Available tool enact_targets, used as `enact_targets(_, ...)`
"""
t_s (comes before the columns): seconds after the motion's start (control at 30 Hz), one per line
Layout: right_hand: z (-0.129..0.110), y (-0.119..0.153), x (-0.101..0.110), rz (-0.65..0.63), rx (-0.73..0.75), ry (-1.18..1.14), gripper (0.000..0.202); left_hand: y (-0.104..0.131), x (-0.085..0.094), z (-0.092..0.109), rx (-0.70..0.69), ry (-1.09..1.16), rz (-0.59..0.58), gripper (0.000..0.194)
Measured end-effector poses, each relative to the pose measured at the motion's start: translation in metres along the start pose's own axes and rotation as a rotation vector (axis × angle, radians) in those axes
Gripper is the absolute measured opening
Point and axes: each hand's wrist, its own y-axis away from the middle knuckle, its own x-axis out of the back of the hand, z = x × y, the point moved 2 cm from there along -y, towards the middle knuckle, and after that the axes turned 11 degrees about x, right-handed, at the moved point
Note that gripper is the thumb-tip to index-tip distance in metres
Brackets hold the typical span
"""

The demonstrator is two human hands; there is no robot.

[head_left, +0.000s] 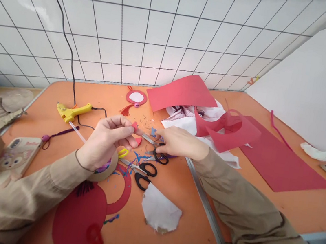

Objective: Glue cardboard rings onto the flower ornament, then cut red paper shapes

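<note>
Head view is showing both hands working close together over the middle of an orange table [261, 203]. The left hand [105, 142] is raised a little above the surface, its thumb and forefinger pinching a small red piece [134, 125] at their tips, held up and turned toward the other hand, which seems to keep it clear of the clutter and easy to reach. The right hand [178, 141] is lying low with its fingers curled down onto the black handles of a pair of scissors [158, 154]; whether it is actually gripping them I cannot tell, since the fingers are hiding the loops. A second pair of black-handled scissors [144, 172] is lying just beside, near a roll of tape [105, 172] under the left wrist. A yellow glue gun [71, 111] is resting at the far left on its cord (nozzle pointing away from the paper). Red paper sheets [183, 92] are piled behind the hands, and a red paper disc [80, 216] is lying at the near edge.
</note>
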Motion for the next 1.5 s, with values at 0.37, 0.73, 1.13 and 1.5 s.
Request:
enact_targets(0.37, -0.009, 0.004, -0.008, -0.084, 0.009, 0.058, 0.032, -0.005, 0.005, 0.001, 0.037, 0.071, -0.005, 0.028)
enact_targets(0.73, -0.002, 0.023, 0.029, 0.230, 0.042, -0.429, 0.036, -0.003, 0.005, 0.005, -0.030, -0.037, 0.006, 0.027)
enact_targets(1.13, -0.024, 0.015, 0.027, 0.511, 0.356, -1.462, 0.030, -0.002, 0.001, -0.005, 0.032, -0.071, -0.077, 0.024)
enact_targets(1.5, -0.047, 0.015, 0.015, 0.659, 0.227, -1.235, 0.049, 0.002, -0.007, -0.009, 0.091, -0.179, -0.158, 0.021)
